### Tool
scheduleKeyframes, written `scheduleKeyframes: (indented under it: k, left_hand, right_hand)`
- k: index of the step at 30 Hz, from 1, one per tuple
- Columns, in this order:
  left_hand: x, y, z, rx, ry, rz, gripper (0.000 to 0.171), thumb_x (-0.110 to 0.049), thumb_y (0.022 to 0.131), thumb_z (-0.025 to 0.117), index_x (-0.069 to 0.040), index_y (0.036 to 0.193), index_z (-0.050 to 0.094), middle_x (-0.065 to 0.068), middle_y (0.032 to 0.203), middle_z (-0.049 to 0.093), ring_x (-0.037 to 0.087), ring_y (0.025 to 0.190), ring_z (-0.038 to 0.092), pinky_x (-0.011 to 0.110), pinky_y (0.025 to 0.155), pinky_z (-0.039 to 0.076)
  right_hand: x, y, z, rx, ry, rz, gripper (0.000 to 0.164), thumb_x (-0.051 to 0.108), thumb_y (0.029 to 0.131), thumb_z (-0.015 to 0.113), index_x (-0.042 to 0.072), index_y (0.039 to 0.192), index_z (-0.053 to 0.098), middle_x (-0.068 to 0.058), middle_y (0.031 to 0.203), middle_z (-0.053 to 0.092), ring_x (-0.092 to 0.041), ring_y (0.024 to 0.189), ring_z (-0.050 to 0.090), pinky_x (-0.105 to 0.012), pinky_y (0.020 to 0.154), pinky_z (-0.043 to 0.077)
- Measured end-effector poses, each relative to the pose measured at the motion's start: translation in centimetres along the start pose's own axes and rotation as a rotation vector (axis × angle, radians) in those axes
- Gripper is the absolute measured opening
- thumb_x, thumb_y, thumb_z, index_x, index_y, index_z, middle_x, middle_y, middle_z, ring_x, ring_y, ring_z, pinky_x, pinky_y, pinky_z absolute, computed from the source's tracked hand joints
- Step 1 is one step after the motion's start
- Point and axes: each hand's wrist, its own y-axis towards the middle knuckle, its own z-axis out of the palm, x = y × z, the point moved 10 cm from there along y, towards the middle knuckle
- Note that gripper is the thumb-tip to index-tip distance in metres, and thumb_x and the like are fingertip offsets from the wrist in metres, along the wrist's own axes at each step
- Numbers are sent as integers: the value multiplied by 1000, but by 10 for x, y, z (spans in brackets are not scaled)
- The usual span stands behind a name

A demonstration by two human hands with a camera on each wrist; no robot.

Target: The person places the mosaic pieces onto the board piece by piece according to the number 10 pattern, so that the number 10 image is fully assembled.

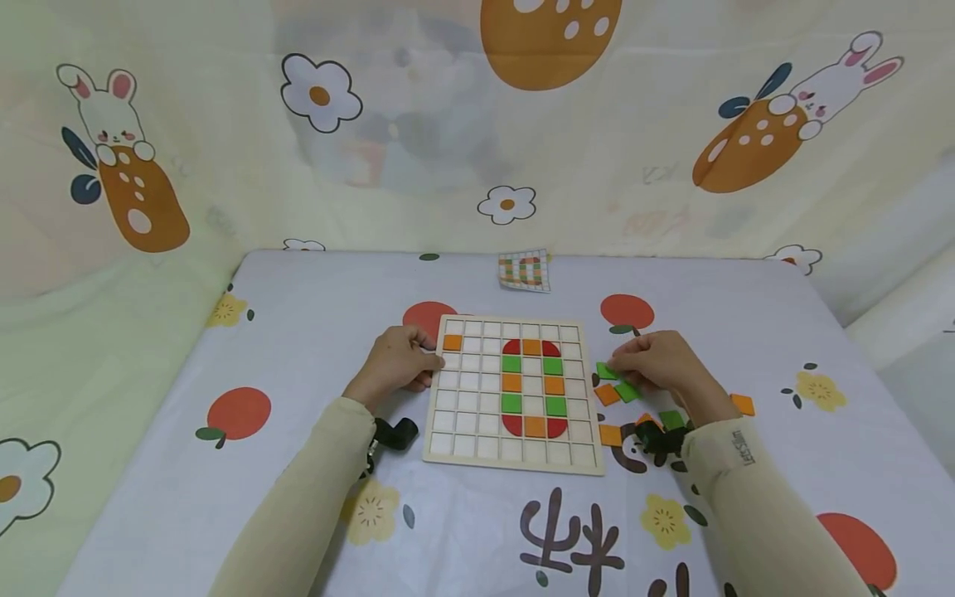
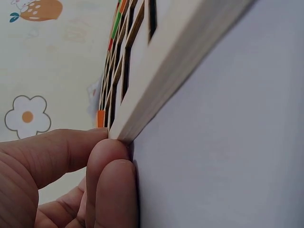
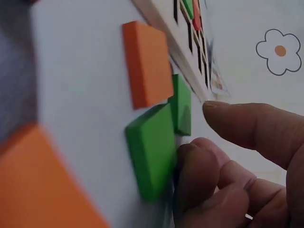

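Observation:
A square wooden grid board (image 1: pixel 515 467) lies flat on the table. Red, green and orange tiles form a closed ring right of its middle, and a lone orange tile (image 1: pixel 452 342) sits near its upper left corner. My left hand (image 1: pixel 394 363) pinches the board's left edge, thumb on the rim and curled fingers against the side. Beyond the right edge, my right hand (image 1: pixel 662 365) is low over loose tiles. In the right wrist view its thumb and fingers are apart, with fingertips right beside a green tile (image 3: pixel 154 152); an orange tile (image 3: pixel 148 66) lies close by.
More loose tiles lie right of the board, among them an orange tile (image 1: pixel 610 435) by its edge and another orange tile (image 1: pixel 742 405) past the right wrist. A small patterned card (image 1: pixel 525 272) lies at the table's back. A printed cloth (image 1: pixel 418 166) hangs behind.

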Motion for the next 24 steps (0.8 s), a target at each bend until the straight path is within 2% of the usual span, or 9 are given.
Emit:
scheduleKeyframes:
  k: [3, 9, 17, 24]
  left_hand:
    - [1, 0, -1, -4, -2, -6, 27, -10, 91, 80, -5, 111, 63, 9, 80, 63, 16, 58, 63, 24, 56, 57]
    - [3, -1, -1, -6, -8, -15, 27, -10, 91, 80, -5, 111, 63, 9, 80, 63, 16, 59, 63, 24, 56, 57]
    - [4, 1, 0, -4, -11, -25, 25, -10, 92, 79, -5, 110, 63, 9, 81, 63, 16, 59, 63, 24, 57, 58]
    - [2, 0, 0, -11, 7, -20, 26, -11, 91, 80, -5, 110, 63, 9, 82, 63, 15, 59, 64, 23, 56, 57]
  right_hand:
    - [-3, -3, 1, -18, -48, 1, 33, 28, 94, 78, 0, 112, 74, -3, 82, 67, -19, 76, 59, -28, 65, 50]
    - [0, -6, 5, -69, -110, 4, 27, 27, 89, 81, 3, 101, 77, -4, 79, 67, -22, 76, 57, -30, 64, 48]
    - [0, -10, 12, -79, -123, 53, 29, 28, 91, 79, 3, 105, 77, -12, 98, 66, -27, 92, 54, -32, 67, 45]
    - [0, -13, 12, -93, -104, 57, 28, 28, 94, 75, 3, 107, 76, -11, 96, 66, -26, 92, 54, -32, 68, 43]
